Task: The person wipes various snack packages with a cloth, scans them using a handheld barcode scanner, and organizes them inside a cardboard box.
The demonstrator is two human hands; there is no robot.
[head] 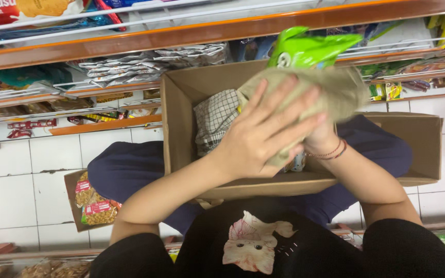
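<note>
Closest to you is your own black shirt [263, 252] with a pale cat picture on the chest, and your dark trousers [124, 167] spread to either side of your lap. On your lap rests an open cardboard box [178, 123], its flaps folded outward; the right flap [418, 144] stands out over your right knee.

Above the box, your left hand [263, 136] lies flat with the fingers spread wide, the palm pressed against a beige cloth [336, 92] that is bunched around a bright green snack packet [310, 49]. Your right hand [320, 136] is mostly hidden behind the left one and the cloth (only the wrist with its thin red bracelet [330, 153] shows), so you cannot tell how far it is closed, though it sits against the underside of the bundle. The green packet pokes out of the top of the cloth, held over the box's far side.

Inside the box, just left of the bundle, a checked cloth [215, 118] is tucked against the wall.

On the white tiled floor [21, 180] beside your left knee lies a smaller carton with bags of nuts [91, 203].

Farther off, orange-edged shop shelves [130, 44] carry silver sachets [124, 69] and other packets.
</note>
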